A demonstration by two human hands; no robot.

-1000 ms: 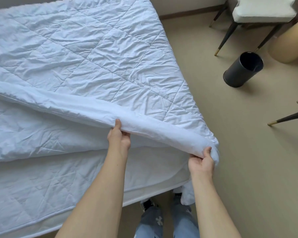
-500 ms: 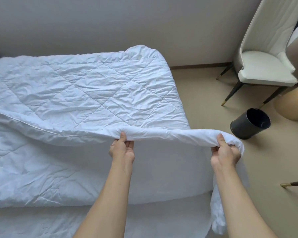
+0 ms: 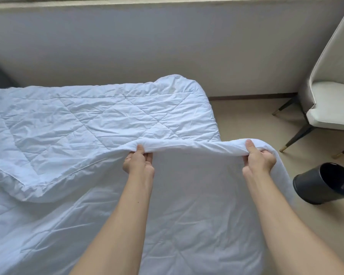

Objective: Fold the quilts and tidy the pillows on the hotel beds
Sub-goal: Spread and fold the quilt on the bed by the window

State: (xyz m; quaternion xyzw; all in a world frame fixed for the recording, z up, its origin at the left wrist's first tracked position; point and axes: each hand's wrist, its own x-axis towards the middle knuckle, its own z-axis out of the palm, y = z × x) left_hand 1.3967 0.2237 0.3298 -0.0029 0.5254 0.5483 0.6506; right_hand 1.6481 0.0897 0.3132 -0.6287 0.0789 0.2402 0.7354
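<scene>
Quilt [image 3: 111, 120] white, diamond-stitched, spread over the bed across the left and centre of the frame. We hold its near edge raised: our left hand [image 3: 138, 163] pinches the folded hem at centre frame, thumb on top and fingers curled beneath; our right hand [image 3: 259, 158] is closed on the same hem further right, thumb up on the cloth, knuckles tucked under. Between the two hands the hem sags in a shallow curve. Below it the quilt hangs toward us as a smooth sheet that fills the lower centre of the frame and hides whatever lies under it. A loose flap with a stitched border lies folded back at the left edge of the frame.

Wall [image 3: 167, 46] pale grey across the upper half, with a dark baseboard strip where it meets the beige floor [image 3: 246, 120] right of centre. Chair [image 3: 334, 104] cream, dark legs with brass tips, at the right edge, well apart from the bed. Bin [image 3: 324, 183] dark, round, tipped toward us at lower right, just beside the hanging corner of the quilt near our right wrist. Both forearms are bare and run up from the bottom edge.
</scene>
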